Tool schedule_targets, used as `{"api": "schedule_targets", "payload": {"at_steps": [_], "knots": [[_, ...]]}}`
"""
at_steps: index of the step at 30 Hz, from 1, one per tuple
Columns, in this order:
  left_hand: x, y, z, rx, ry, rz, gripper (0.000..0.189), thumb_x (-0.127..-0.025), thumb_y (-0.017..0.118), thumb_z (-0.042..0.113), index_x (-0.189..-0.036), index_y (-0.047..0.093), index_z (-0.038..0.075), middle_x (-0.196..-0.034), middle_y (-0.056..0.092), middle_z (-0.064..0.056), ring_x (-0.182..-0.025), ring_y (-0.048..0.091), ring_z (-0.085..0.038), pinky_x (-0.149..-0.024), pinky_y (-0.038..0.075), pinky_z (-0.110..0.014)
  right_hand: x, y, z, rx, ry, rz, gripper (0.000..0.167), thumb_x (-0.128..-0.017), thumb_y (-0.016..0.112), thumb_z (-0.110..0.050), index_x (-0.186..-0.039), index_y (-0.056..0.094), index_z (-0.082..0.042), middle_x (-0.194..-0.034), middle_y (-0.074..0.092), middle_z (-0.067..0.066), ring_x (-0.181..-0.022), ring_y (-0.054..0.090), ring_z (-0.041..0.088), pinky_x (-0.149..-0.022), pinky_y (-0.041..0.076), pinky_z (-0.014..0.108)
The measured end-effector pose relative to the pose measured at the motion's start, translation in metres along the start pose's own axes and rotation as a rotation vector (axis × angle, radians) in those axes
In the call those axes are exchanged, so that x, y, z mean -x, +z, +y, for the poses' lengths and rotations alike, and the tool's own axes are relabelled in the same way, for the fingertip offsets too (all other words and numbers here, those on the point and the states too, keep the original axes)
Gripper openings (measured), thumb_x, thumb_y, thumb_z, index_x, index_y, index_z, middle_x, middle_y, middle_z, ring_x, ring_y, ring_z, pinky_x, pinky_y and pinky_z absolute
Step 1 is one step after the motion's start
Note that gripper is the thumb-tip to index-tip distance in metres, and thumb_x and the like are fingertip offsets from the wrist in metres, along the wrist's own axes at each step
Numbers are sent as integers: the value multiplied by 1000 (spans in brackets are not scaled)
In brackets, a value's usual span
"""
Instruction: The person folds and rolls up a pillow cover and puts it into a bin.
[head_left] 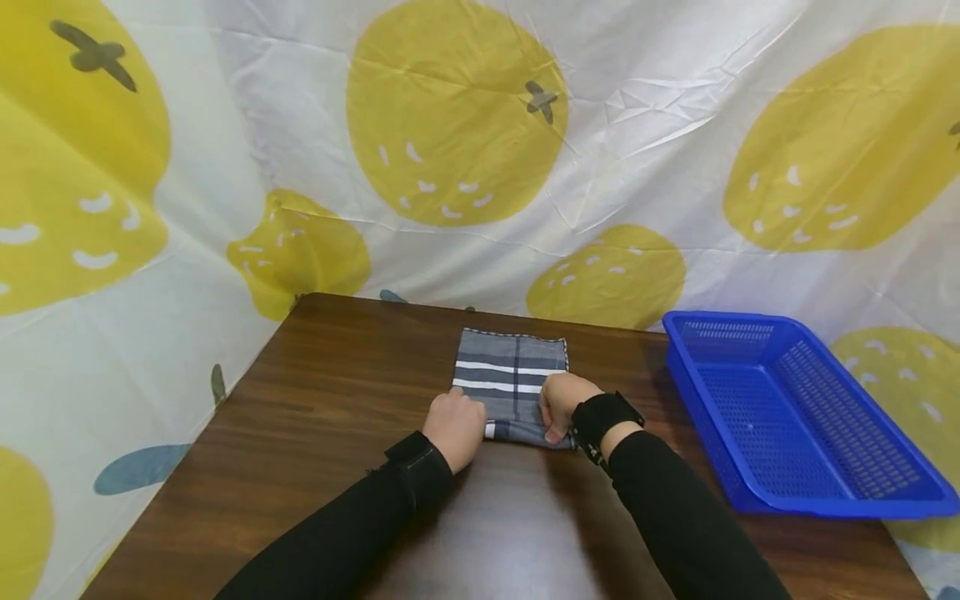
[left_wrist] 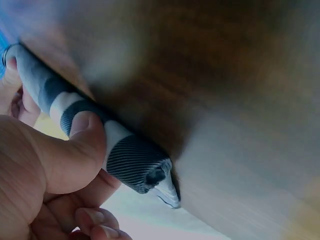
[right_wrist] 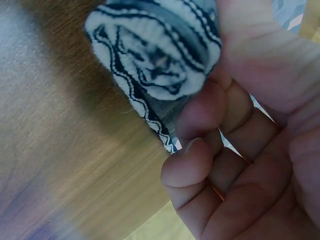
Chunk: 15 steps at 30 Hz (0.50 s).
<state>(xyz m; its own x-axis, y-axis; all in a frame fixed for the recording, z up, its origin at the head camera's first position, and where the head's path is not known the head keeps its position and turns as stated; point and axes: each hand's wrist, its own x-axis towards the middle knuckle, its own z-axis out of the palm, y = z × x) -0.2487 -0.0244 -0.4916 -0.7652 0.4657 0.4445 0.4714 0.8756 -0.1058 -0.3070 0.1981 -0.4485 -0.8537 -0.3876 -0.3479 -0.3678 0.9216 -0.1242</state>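
Observation:
A grey cloth (head_left: 487, 354) with white and dark stripes lies on the table, its near edge wound into a roll. My left hand (head_left: 455, 427) grips the roll's left end. In the left wrist view its thumb presses on the striped roll (left_wrist: 132, 162), with the fingers bent beneath. At the right end, my right hand (head_left: 564, 406) holds the same roll with curled fingers. Up close in the right wrist view, the spiral layers of the cloth (right_wrist: 155, 60) show, and a flat stitched edge runs out below them. The far part of the cloth is flat.
To the right stands a blue plastic basket (head_left: 716, 425) with slotted walls. The brown wooden table (head_left: 322, 400) reaches back to a white curtain (head_left: 300, 108) with yellow fruit prints, which hangs behind and at the left side.

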Motion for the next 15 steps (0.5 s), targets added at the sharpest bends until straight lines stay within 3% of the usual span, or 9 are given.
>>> {"api": "schedule_targets", "payload": {"at_steps": [4, 9, 15], "knots": [[-6, 8, -4, 35, -13, -16, 22, -89, 71, 7, -68, 73, 12, -74, 75, -7, -74, 68, -25, -61, 59, -42, 2, 1, 0, -30, -10, 16, 29, -68, 101, -19, -66, 72, -16, -64, 60, -13, -65, 52, 8, -64, 47, 24], [-15, 7, -10, 52, -4, -66, 26, -92, 69, 4, -67, 71, 10, -74, 75, -9, -71, 71, -25, -59, 62, -45, 3, 1, 0, -51, -3, 28, 29, -69, 101, -19, -67, 72, -14, -66, 60, -11, -66, 53, 9, -65, 47, 25], [-36, 2, -19, 79, 27, -276, 25, -92, 76, 10, -69, 69, 12, -73, 75, -4, -69, 73, -22, -59, 62, -44, 6, 2, 0, -59, -13, 61, 29, -67, 100, -15, -65, 71, -16, -64, 62, -11, -64, 53, 9, -63, 47, 26]]}}
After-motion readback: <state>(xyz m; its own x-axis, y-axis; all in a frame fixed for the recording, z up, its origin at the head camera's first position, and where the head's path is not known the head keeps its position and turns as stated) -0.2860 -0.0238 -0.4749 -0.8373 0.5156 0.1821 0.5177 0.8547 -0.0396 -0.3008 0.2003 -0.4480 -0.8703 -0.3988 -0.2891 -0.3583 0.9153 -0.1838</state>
